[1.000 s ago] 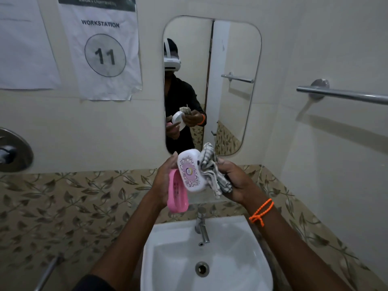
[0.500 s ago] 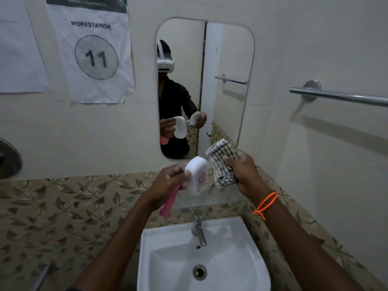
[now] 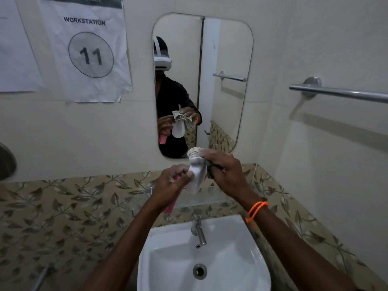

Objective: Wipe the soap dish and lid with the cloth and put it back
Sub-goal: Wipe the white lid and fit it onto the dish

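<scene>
both hands raised above the sink [image 3: 210,259], in front of the mirror [image 3: 226,59]. left hand [image 3: 170,185] grips the white lid [image 3: 196,181] by its near edge, thumb on the side facing the camera; the same hand also holds the pink dish [image 3: 170,204], which sticks out below the fist and hangs down toward the tap [image 3: 198,232]. lid is on edge, tilted, its upper part covered. right hand [image 3: 224,173] has fingers curled around the cloth [image 3: 195,155], bunched over the top of the lid and touching it; a darker fold of cloth shows under the palm. the two hands are just beside each other, lid and cloth between them. orange band [image 3: 257,210] on the right wrist. mirror shows the same grip from the front: cloth on top of the lid, pink dish below. lid pattern is blurred, cannot tell. towel bar [image 3: 336,93] on the right wall, paper sign [image 3: 90,49] reading workstation 11 on the left, leaf tiles [image 3: 63,206] behind the sink.
</scene>
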